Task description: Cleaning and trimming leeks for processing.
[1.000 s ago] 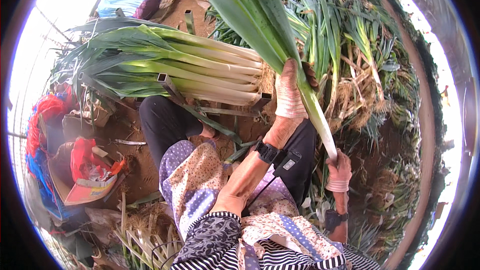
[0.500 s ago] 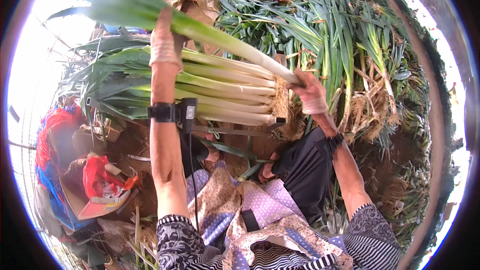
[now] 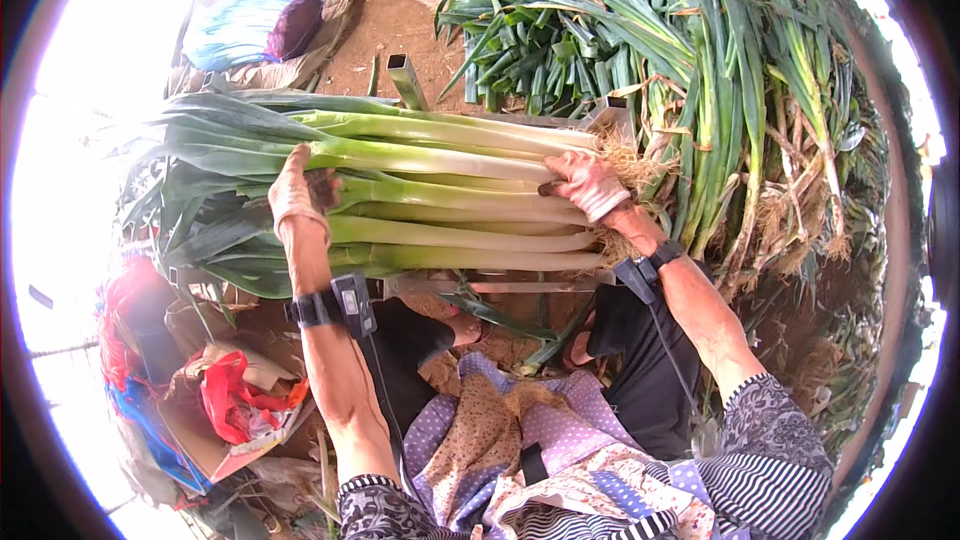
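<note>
Several long leeks (image 3: pixel 460 236) lie side by side in a bundle before me, green leaves to the left and white stems and roots to the right. They rest on a low metal frame (image 3: pixel 490 287). One leek (image 3: pixel 430 157) lies on top of this row. My left hand (image 3: pixel 300 195) is closed on its green part, where the leaves begin. Near its root end, my right hand (image 3: pixel 590 185) grips the white stem, with fingertips partly hidden. Both hands have pale wrappings over the palms.
A big pile of untidy leeks (image 3: pixel 700 100) spreads at the far right. Behind the frame's upright post (image 3: pixel 406 82) lies a blue-and-purple bundle (image 3: pixel 255 32) on brown paper. A cardboard box (image 3: pixel 225 445) with red plastic (image 3: pixel 240 395) stands at lower left.
The leek my hands held raised and slanting above the bundle is now down flat on it. Both hands have come down with it, the left hand nearer to me.
</note>
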Tool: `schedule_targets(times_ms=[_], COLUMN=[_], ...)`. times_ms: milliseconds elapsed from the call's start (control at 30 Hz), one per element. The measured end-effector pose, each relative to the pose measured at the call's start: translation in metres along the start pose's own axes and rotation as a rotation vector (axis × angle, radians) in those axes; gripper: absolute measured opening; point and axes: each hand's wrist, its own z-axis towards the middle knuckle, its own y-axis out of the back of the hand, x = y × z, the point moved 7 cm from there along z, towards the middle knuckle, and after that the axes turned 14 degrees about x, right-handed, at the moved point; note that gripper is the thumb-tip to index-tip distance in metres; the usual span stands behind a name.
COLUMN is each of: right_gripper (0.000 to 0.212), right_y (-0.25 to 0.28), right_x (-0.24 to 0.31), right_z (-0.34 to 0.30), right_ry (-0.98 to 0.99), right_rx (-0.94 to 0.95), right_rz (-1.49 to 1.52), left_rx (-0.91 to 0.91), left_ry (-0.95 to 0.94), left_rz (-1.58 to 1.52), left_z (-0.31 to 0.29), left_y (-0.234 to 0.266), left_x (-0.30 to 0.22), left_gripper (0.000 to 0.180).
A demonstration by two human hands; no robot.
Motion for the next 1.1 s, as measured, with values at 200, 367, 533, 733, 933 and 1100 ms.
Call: schedule_targets(times_ms=[200, 367, 533, 733, 933, 1100], right_gripper=[0.043, 0.037, 0.040, 0.033, 0.024, 0.026], right_y=[0.008, 0.010, -0.005, 0.002, -0.002, 0.027], right_x=[-0.003, -0.008, -0.012, 0.000, -0.014, 0.009], right_z=[-0.007, -0.009, -0.018, -0.016, -0.020, -0.052], right_ry=[-0.082, -0.117, -0.189, -0.231, -0.255, 0.092], right_rx=[0.066, 0.064, 0.169, 0.170, 0.108, -0.390], right_rz=[-0.145, -0.096, -0.094, -0.177, -0.172, -0.040], left_rx=[-0.310, -0.315, 0.110, 0.206, 0.170, 0.168], left_ry=[-0.301, -1.140, -0.852, -0.783, -0.783, -0.591], left_rz=[0.451, 1.827, 2.009, 2.036, 2.066, 2.143], left_z=[-0.031, -0.060, -0.020, -0.024, -0.022, -0.010], left_y=[0.036, -0.071, -0.070, -0.070, -0.082, -0.065], left_x=[-0.054, -0.074, -0.035, -0.037, -0.031, -0.018], left_gripper=[0.032, 0.049, 0.051, 0.048, 0.047, 0.049])
